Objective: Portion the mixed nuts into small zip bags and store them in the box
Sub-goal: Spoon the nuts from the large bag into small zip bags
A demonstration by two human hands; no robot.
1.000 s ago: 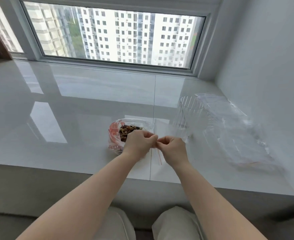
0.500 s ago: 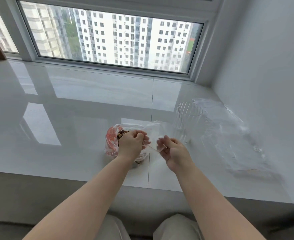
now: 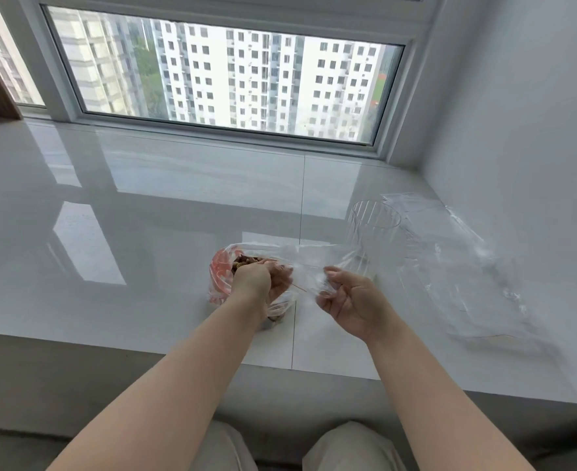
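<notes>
A small clear zip bag (image 3: 309, 266) with a thin red seal line is stretched between my two hands above the white sill. My left hand (image 3: 263, 283) pinches its left edge and my right hand (image 3: 348, 299), palm up, pinches its right edge, so the mouth is pulled apart. Just behind and below my left hand sits the big bag of mixed nuts (image 3: 224, 271), clear plastic with pink print, its top open and brown nuts showing. The clear ribbed plastic box (image 3: 373, 229) stands upright to the right.
A pile of empty clear zip bags (image 3: 467, 263) lies at the right, against the white wall. The glossy white window sill (image 3: 144, 215) stretches left and back to the window. Its front edge runs just below my forearms; my knees are beneath.
My hands have moved apart, pulling the small bag's mouth wider. My right hand has turned palm up. The camera has tilted slightly.
</notes>
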